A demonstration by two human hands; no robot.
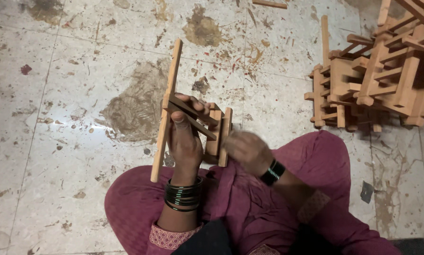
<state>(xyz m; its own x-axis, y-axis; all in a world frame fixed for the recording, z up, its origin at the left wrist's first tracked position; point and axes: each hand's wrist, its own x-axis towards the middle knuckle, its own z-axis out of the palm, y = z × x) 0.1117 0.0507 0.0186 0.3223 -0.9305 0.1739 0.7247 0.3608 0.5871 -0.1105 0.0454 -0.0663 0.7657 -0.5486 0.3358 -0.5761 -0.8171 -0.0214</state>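
The stained, speckled tile floor (70,94) fills the left of the view, marked with brown patches and scattered wood bits. Just right of the middle patch, the left hand (184,141) is raised above the lap, fingers curled shut around the cross slats of a small wooden frame (193,120). The frame's long side rail stands nearly upright, tilted slightly to the right at its top, and the grip on the slats seems meant to keep the piece steady and off the floor while the other end is worked. Dark green bangles (183,194) ring that wrist.

To the right, the right hand (248,151) sits close against the frame's shorter end pieces; it is blurred, so I cannot tell whether its fingers are closed on the wood or only touching it. A dark bangle sits on that wrist too. Both forearms rest over maroon cloth covering folded knees (316,160).

Further right, well apart from the hands, a heap of similar wooden frames (377,80) is stacked on the floor, probably kept there within easy reach.
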